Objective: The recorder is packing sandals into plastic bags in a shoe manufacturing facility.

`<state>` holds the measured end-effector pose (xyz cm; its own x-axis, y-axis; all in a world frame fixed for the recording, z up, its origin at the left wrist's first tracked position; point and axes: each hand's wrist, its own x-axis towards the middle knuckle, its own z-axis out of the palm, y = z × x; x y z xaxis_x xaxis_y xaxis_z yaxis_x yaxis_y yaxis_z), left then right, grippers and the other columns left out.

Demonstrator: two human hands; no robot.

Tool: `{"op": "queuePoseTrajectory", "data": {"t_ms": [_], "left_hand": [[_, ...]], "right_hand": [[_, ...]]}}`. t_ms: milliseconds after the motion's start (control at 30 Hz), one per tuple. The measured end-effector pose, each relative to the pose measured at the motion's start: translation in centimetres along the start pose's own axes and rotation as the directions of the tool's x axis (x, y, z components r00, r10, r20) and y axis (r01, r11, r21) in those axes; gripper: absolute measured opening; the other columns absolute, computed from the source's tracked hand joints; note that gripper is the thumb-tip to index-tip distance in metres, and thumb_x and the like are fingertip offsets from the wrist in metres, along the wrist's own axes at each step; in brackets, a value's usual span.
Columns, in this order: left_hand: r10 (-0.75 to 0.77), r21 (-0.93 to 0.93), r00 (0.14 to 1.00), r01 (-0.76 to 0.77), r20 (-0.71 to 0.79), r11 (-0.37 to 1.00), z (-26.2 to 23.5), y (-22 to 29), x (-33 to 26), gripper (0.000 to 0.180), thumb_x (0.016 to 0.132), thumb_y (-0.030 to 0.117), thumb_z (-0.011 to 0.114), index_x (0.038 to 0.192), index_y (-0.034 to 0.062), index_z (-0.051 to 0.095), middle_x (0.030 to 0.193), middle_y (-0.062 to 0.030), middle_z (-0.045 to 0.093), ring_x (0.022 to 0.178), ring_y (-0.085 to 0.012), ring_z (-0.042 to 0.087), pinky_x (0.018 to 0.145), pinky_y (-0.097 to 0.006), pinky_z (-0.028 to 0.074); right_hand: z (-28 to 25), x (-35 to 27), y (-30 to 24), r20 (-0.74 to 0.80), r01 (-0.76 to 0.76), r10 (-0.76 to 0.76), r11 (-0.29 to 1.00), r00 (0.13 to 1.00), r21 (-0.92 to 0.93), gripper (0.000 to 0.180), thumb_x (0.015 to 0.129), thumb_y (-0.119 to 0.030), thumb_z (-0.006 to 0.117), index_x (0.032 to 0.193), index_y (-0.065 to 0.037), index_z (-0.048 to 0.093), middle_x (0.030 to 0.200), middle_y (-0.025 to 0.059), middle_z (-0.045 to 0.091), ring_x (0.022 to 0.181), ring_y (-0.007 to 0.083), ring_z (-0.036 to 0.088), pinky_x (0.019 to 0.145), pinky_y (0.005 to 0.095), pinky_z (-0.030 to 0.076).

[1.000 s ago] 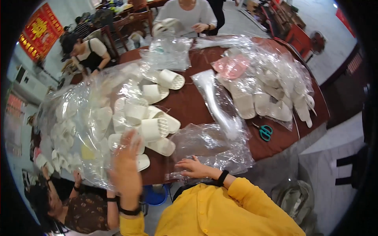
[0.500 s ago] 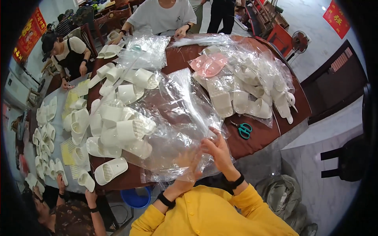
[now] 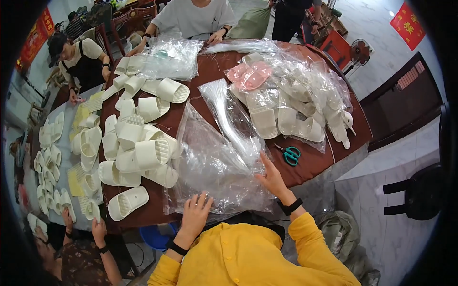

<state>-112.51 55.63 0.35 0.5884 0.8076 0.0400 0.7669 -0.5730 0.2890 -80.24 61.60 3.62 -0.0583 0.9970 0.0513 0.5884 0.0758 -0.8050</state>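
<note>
A large clear plastic bag (image 3: 210, 176) lies spread on the brown-covered table in front of me. My left hand (image 3: 194, 215) rests on its near edge with the fingers stretched out and apart. At the right edge of the bag is my right hand (image 3: 273, 180), fingers extended and thumb apart, touching the plastic. A bundle of clear plastic strips or thin bags (image 3: 228, 125) runs away from me beyond the bag. To the left, white slippers (image 3: 151, 152) lie heaped, one single slipper (image 3: 128, 203) nearest me. Teal-handled scissors (image 3: 291, 155) lie right of my right hand.
Bagged white slippers (image 3: 265, 121) and a pink pair (image 3: 249, 75) cover the right back. Flat clear bags (image 3: 171, 59) are stacked at the far side. Co-workers stand or sit at the left and far edges. A blue bucket (image 3: 157, 236) is below the table's near edge.
The plastic, raised and crumpled before, now lies flatter on the table. My left hand has moved left, away from the right hand, and its fingers have spread; my right hand shifted slightly right.
</note>
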Motion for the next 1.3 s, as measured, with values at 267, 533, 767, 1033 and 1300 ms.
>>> {"op": "queuePoseTrajectory", "data": {"t_ms": [267,533,767,1033,1300], "left_hand": [[0.137,-0.093,0.98,-0.125,0.144,0.988,3.6,3.2,0.1,0.054,0.085,0.014,0.061,0.138,0.0195,0.052,0.139,-0.0155,0.048,0.107,-0.0334,0.058,0.09,-0.046,0.047],[0.172,-0.576,0.958,-0.01,0.228,0.817,2.8,0.7,0.0,0.054,0.086,0.014,0.063,0.138,0.0105,0.051,0.141,-0.0164,0.046,0.119,-0.0364,0.053,0.101,-0.043,0.043],[-0.696,-0.787,0.71,0.367,-0.107,0.495,-6.1,-3.1,0.2,0.02,0.088,-0.01,0.043,0.091,-0.0024,0.061,0.092,-0.0094,0.064,0.075,-0.0142,0.062,0.066,-0.027,0.051],[0.144,-0.369,0.99,-0.132,0.003,0.92,-10.9,3.0,7.5,0.073,0.079,0.033,0.075,0.142,0.0127,0.045,0.148,-0.0179,0.039,0.14,-0.0398,0.031,0.113,-0.056,0.026],[-0.023,-0.162,0.96,0.071,0.28,0.984,3.5,0.7,4.7,0.114,0.057,0.06,0.082,0.153,0.0361,0.024,0.161,-0.018,0.009,0.147,-0.0455,0.004,0.107,-0.075,0.005]], "right_hand": [[-1.9,1.0,-1.1,0.218,0.357,-0.284,0.779,0.934,-0.515,0.073,0.08,-0.001,0.062,0.146,-0.022,0.04,0.146,0.0101,0.043,0.081,0.0299,0.067,0.061,0.0361,0.055],[-1.6,0.9,2.5,0.436,0.494,-0.283,0.704,0.854,-0.51,0.075,0.081,-0.007,0.064,0.149,-0.009,0.032,0.152,0.0096,0.036,0.074,0.026,0.067,0.057,0.0353,0.054],[-2.2,0.3,4.3,0.433,0.515,-0.312,0.692,0.846,-0.506,0.071,0.083,-0.008,0.061,0.148,-0.008,0.033,0.154,0.0103,0.034,0.074,0.0252,0.067,0.057,0.0348,0.054],[-1.4,0.2,3.7,0.468,0.529,-0.287,0.649,0.836,-0.547,0.074,0.083,-0.009,0.062,0.15,-0.01,0.031,0.154,0.0111,0.034,0.071,0.0248,0.067,0.056,0.0343,0.054],[-4.6,1.2,5.8,-0.028,-0.206,0.233,0.904,0.972,0.375,0.067,0.087,0.0,0.055,0.149,-0.007,0.032,0.146,0.0153,0.045,0.099,0.0292,0.065,0.083,0.0355,0.053]]}}
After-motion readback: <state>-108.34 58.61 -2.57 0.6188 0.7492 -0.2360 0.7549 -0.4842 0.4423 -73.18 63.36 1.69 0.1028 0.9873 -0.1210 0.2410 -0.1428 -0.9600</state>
